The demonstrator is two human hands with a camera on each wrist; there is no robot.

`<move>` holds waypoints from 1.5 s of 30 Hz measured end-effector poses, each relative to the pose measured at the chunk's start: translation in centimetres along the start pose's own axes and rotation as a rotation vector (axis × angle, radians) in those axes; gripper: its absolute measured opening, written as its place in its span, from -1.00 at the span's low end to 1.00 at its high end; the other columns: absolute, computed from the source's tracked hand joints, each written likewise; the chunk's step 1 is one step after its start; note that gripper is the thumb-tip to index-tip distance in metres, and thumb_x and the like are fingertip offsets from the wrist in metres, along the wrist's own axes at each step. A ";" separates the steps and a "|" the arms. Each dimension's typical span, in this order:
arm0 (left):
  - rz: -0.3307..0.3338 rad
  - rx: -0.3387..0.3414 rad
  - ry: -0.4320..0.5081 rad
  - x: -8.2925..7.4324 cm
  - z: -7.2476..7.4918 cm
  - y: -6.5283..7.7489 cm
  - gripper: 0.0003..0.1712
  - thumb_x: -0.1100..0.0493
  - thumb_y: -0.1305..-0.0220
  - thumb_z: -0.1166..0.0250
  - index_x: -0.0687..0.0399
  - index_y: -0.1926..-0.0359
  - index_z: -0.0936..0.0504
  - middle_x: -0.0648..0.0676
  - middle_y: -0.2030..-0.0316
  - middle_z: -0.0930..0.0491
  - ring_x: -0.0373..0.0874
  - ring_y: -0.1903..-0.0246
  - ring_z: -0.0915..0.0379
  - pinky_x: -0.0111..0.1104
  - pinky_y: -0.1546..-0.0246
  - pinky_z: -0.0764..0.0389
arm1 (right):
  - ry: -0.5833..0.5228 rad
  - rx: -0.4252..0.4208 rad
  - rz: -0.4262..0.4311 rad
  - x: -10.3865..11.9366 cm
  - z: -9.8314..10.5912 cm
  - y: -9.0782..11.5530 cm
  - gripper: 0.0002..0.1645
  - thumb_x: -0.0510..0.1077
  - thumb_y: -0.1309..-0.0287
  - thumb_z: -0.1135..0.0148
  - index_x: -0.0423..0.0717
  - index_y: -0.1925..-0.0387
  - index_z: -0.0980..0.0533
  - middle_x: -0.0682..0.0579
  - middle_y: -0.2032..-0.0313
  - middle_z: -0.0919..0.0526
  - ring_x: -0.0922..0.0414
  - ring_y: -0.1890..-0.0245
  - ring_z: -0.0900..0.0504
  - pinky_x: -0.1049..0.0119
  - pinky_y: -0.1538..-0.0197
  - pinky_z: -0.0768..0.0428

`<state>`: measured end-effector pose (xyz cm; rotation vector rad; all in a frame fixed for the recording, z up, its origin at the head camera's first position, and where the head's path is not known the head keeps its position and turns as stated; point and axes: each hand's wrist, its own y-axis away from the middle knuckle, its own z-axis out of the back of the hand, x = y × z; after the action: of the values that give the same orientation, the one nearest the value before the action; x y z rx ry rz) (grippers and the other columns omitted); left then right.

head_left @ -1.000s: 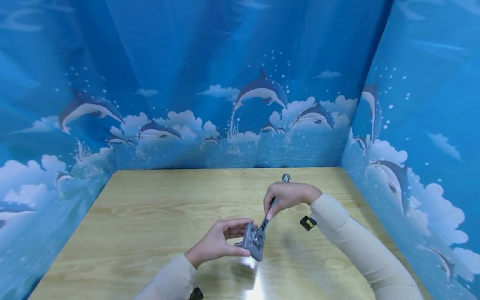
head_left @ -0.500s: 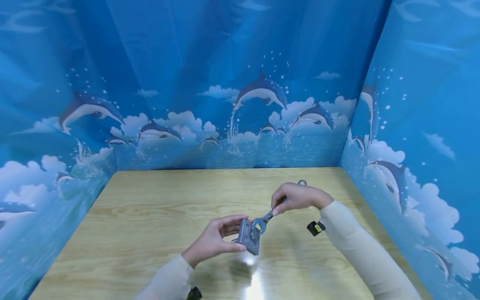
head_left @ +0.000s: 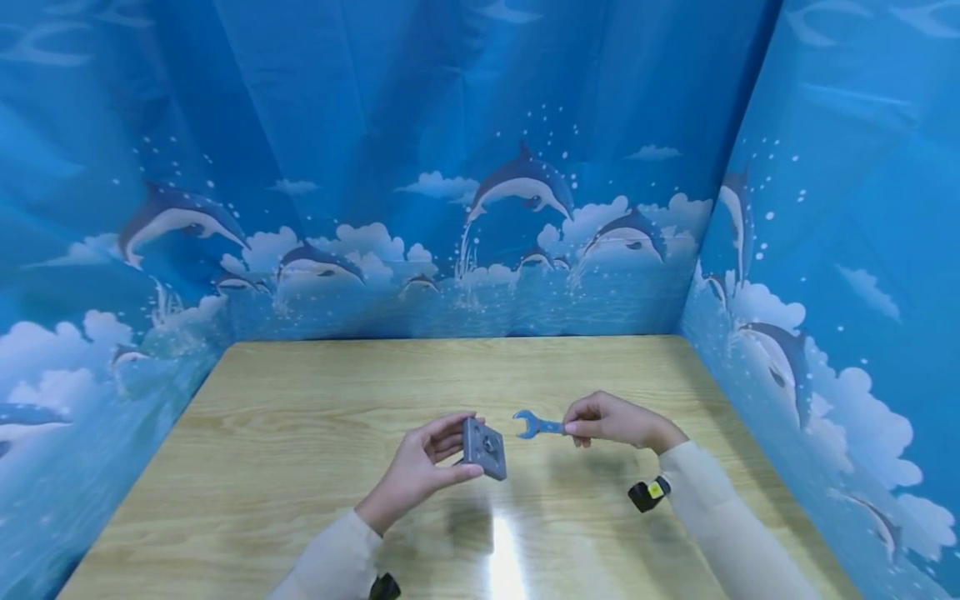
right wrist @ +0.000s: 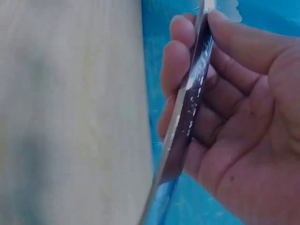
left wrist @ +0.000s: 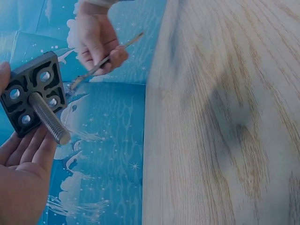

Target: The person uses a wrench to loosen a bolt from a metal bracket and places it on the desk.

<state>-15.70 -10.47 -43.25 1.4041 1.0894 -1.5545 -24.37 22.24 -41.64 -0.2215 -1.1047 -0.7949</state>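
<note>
My left hand [head_left: 420, 467] grips a square grey plate [head_left: 484, 450] by its edges, thumb in front and fingers behind. In the left wrist view the plate [left wrist: 42, 79] shows a hole near each corner, and a threaded bolt [left wrist: 49, 119] sticks out from its middle. Just right of the plate, my right hand [head_left: 615, 421] pinches a metal wrench [head_left: 536, 425] by its handle. The wrench's open end points left toward the plate, with a small gap between them. The right wrist view has the wrench handle [right wrist: 187, 103] between thumb and curled fingers.
Both hands are above a wood-grain table [head_left: 300, 400]. Blue curtains [head_left: 360, 167] printed with dolphins enclose its back and sides. A black wrist strap piece [head_left: 648, 493] hangs by the right sleeve.
The wrench has come off the plate's centre and swung to lie level, its open end now leftward. My right hand has moved right and down; the left hand has shifted slightly left and up.
</note>
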 end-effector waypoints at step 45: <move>-0.006 -0.098 -0.040 -0.9 0.5 0.2 -0.17 0.20 0.12 -0.55 0.08 -0.24 -0.44 0.11 -0.17 -0.52 -0.02 -0.12 -0.50 -0.37 -0.15 -0.53 | 0.125 -0.584 -0.415 -5.8 -5.1 0.1 -0.82 -0.25 -0.16 -0.25 -0.22 0.53 -0.59 0.04 0.68 -0.53 0.22 0.69 -0.45 0.47 0.63 -0.47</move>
<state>-15.60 -11.03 -42.40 1.3003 1.1310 -1.5065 -21.88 22.28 -49.02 -0.4315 -0.7844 -1.4803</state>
